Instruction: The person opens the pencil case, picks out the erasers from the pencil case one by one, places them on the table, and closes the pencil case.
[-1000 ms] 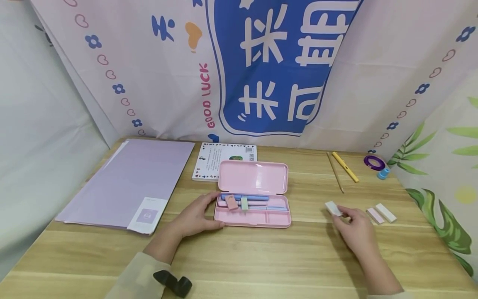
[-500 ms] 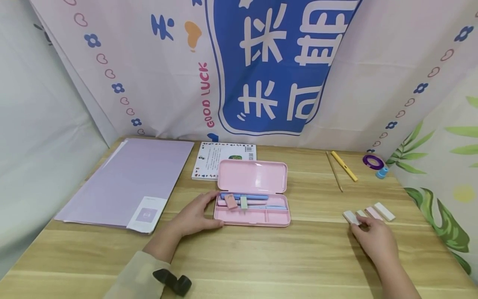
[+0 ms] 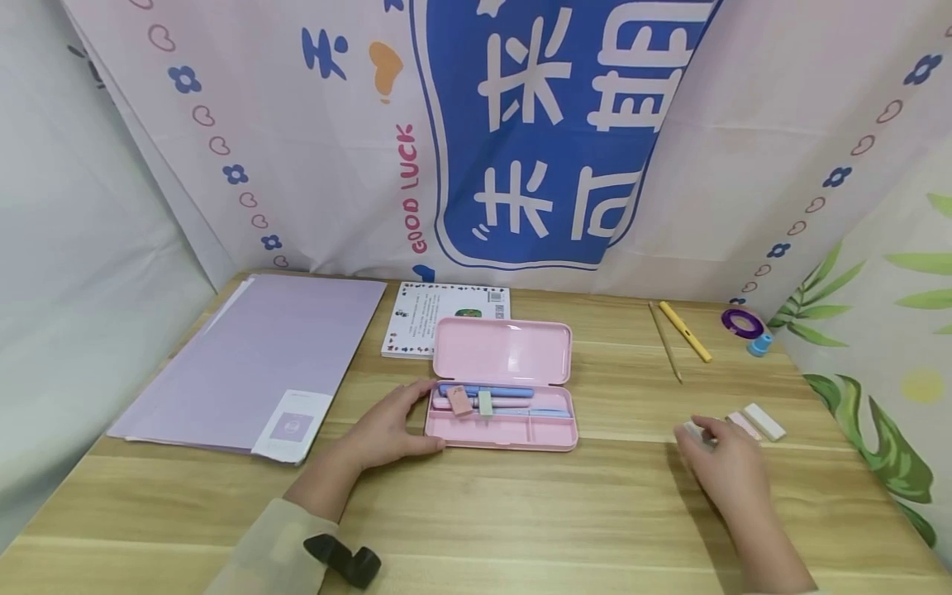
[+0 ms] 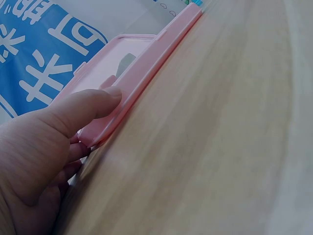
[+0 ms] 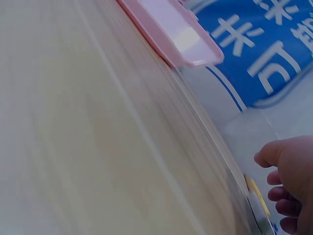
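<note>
Two hands in the head view: the left hand [image 3: 387, 431], fingers spread, touches the left end of an open pink plastic pencil case [image 3: 479, 431] whose raised lid [image 3: 491, 351] covers part of a white printed book [image 3: 409, 321]. At right, the blurred right hand [image 3: 730, 471] half-hides a small whitish block [image 3: 695, 429]; a rectangular white block [image 3: 764, 421] lies right, a yellow pen [image 3: 684, 330] farther. Left wrist: thumb on the case's near edge. Right wrist: thumb apart from loosely bent fingers.

Pencil case [image 3: 483, 431]: mid-table, pens [image 3: 521, 392] inside.
Left hand [image 3: 390, 430]: at its left end.
Folder [image 3: 260, 355]: far left.
Book [image 3: 416, 322]: behind case.
Right hand [image 3: 729, 471]: right, beside erasers [image 3: 764, 421].
Pencil [image 3: 665, 342]: right rear.
</note>
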The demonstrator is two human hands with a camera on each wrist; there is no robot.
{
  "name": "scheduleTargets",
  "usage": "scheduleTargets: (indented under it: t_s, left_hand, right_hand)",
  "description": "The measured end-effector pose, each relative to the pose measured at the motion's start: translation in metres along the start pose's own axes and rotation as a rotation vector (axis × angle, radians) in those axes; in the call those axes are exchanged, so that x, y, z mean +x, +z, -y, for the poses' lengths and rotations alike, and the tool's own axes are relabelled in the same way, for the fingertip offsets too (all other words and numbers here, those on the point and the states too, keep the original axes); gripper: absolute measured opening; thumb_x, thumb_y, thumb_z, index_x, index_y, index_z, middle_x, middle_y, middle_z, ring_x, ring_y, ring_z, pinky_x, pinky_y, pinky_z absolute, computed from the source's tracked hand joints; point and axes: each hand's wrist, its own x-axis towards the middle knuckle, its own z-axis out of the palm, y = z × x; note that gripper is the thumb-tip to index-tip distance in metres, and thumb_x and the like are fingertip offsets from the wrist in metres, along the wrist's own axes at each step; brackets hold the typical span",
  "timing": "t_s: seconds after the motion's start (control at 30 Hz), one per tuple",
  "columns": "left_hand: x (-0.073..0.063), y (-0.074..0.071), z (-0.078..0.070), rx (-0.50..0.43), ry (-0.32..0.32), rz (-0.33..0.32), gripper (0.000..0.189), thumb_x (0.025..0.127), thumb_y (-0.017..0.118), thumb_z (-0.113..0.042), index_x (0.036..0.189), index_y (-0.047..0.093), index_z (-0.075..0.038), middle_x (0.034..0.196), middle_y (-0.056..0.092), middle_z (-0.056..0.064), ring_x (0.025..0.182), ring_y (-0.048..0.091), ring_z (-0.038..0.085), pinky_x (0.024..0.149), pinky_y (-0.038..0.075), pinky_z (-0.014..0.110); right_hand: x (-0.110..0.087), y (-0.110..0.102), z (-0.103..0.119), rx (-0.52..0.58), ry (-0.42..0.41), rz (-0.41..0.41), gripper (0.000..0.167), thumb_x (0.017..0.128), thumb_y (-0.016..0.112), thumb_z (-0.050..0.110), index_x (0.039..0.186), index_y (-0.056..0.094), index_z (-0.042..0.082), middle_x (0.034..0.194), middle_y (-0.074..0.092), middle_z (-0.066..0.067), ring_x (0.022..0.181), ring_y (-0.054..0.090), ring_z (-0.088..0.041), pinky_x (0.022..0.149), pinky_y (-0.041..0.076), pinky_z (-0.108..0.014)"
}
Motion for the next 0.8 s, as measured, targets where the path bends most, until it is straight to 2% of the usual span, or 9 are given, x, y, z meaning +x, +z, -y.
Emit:
scheduleTargets:
  t_s: [0.2, 0.37, 0.5, 0.63, 0.8]
  left_hand:
    - [-0.001, 0.000, 0.000, -0.006, 0.001, 0.002, 0.094, 0.074, 0.082, -0.046, 0.151, 0.037, -0.014, 0.153, 0.041, 0.016, 0.142, 0.037, 0.037, 0.117, 0.031, 0.056]
    - [0.000, 0.000, 0.000, -0.007, 0.006, -0.003, 0.093, 0.074, 0.082, -0.045, 0.150, 0.038, -0.014, 0.152, 0.042, 0.015, 0.142, 0.038, 0.037, 0.116, 0.032, 0.056]
    - [0.000, 0.000, -0.001, -0.014, 0.004, 0.000, 0.093, 0.074, 0.082, -0.045, 0.150, 0.038, -0.014, 0.153, 0.042, 0.015, 0.142, 0.037, 0.036, 0.117, 0.031, 0.056]
    - [0.000, 0.000, -0.001, -0.010, 0.013, -0.003, 0.094, 0.074, 0.082, -0.045, 0.150, 0.038, -0.013, 0.152, 0.042, 0.014, 0.142, 0.037, 0.036, 0.117, 0.031, 0.055]
    - [-0.001, -0.001, -0.001, -0.002, 0.027, -0.010, 0.093, 0.073, 0.082, -0.044, 0.149, 0.039, -0.012, 0.151, 0.043, 0.014, 0.142, 0.038, 0.035, 0.117, 0.032, 0.054]
  right_hand:
    - [0.004, 0.026, 0.045, 0.094, -0.098, 0.025, 0.046, 0.094, 0.063, 0.034, 0.123, 0.064, -0.002, 0.112, 0.065, -0.025, 0.106, 0.059, -0.037, 0.092, 0.048, -0.054]
    - [0.005, 0.050, 0.086, 0.145, -0.183, 0.043, 0.038, 0.090, 0.068, 0.030, 0.118, 0.068, 0.003, 0.106, 0.068, -0.017, 0.101, 0.059, -0.031, 0.089, 0.050, -0.049]
    - [0.001, 0.068, 0.117, 0.190, -0.249, 0.060, 0.035, 0.086, 0.073, 0.028, 0.115, 0.071, 0.008, 0.099, 0.068, -0.011, 0.099, 0.057, -0.027, 0.088, 0.050, -0.045]
    - [-0.006, 0.083, 0.144, 0.229, -0.342, 0.064, 0.033, 0.082, 0.077, 0.027, 0.109, 0.072, 0.007, 0.095, 0.067, -0.008, 0.097, 0.058, -0.025, 0.088, 0.051, -0.042]
    - [-0.014, 0.097, 0.168, 0.217, -0.394, 0.095, 0.036, 0.082, 0.078, 0.033, 0.104, 0.073, 0.006, 0.101, 0.068, -0.008, 0.101, 0.060, -0.025, 0.088, 0.052, -0.042]
